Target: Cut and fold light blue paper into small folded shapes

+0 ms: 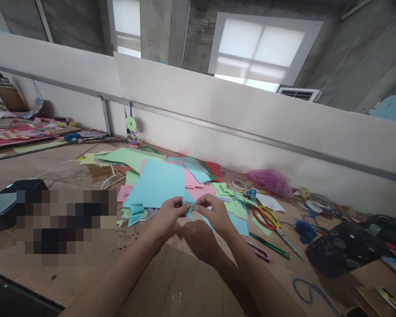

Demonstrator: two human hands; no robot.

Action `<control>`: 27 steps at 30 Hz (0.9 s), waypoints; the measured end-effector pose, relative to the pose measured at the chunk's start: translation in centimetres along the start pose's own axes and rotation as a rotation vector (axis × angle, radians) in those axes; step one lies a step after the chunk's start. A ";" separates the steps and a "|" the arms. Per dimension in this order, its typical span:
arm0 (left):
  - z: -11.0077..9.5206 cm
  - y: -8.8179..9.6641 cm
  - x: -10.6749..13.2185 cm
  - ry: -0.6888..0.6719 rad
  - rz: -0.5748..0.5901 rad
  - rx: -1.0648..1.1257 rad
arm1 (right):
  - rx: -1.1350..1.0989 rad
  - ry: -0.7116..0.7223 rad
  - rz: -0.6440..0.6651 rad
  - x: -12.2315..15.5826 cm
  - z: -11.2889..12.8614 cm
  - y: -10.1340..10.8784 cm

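Note:
Between my two hands is a small piece of folded light-blue paper (189,212). My left hand (174,215) pinches its left side between thumb and fingers. At the paper's right edge, the thumb and fingertips of my right hand (215,214) are closed together on it; the exact grip is small in view. Behind them lies a large light-blue sheet (161,182) on a pile of coloured paper. A folded blue paper piece (136,213) rests left of my left hand.
On the right lie orange-and-yellow-handled scissors (273,219), a green cutter (269,245), a pink tool (258,251), blue yarn (306,232) and a black bag-like object (345,247). A pink plastic bag (270,182) sits by the white partition (191,132). A black device (11,204) stands left.

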State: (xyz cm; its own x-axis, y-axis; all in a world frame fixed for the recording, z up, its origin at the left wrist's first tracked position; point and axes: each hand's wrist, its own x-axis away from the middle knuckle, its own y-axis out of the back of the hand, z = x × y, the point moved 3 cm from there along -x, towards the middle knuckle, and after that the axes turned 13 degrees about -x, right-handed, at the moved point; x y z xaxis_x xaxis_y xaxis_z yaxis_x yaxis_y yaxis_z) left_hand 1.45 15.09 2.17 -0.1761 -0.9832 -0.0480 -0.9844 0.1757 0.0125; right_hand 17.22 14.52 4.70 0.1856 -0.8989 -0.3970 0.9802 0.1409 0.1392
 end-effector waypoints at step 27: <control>0.7 0.0 -0.3 0.061 -0.027 0.059 | -0.242 -0.128 -0.069 -0.1 -0.7 0.4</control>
State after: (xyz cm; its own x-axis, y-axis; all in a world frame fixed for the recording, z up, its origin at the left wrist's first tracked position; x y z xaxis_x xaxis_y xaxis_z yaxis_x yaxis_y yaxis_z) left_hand 1.51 15.37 1.47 -0.1506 -0.9885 0.0131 -0.9876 0.1499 -0.0470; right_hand 17.61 14.96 4.19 0.1223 -0.9529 -0.2776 0.9812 0.1582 -0.1108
